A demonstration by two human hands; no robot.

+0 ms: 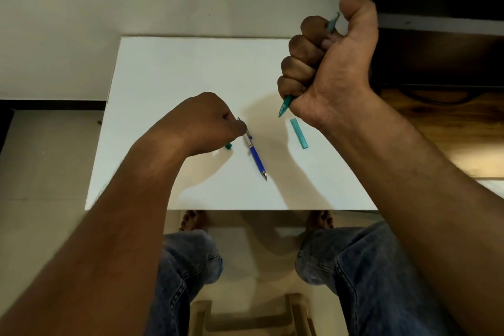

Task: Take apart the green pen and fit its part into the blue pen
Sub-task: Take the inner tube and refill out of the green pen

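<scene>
right hand is a tight fist round the green pen, raised off the table, up and right of the blue pen. the green pen's tip pokes out under the little finger and its back end shows by the thumb. left hand is curled, knuckles up, fingertips down on the upper end of the blue pen. this looks like a pinch on it, but the contact is partly hidden by the hand. blue pen lies flat on the white table, tip toward the person.

handling, judged: both pens are light, stiff, thin plastic, with smooth barrels that are likely slippery under a twist. the blue pen's coloured grip section near the tip looks the better hold, with the other hand on the silver upper barrel to unscrew. the fist hold on the green pen is strong but covers most of the barrel, so it probably needs a shift to fingertips before any part comes out. an inner refill would be thin and bendy, so hold it close to the end going in.

outward: green cap lies flat to the right of the blue pen, apart from it, under the right hand. small green piece sits just left of the blue pen's upper end, partly hidden by the left hand.
</scene>
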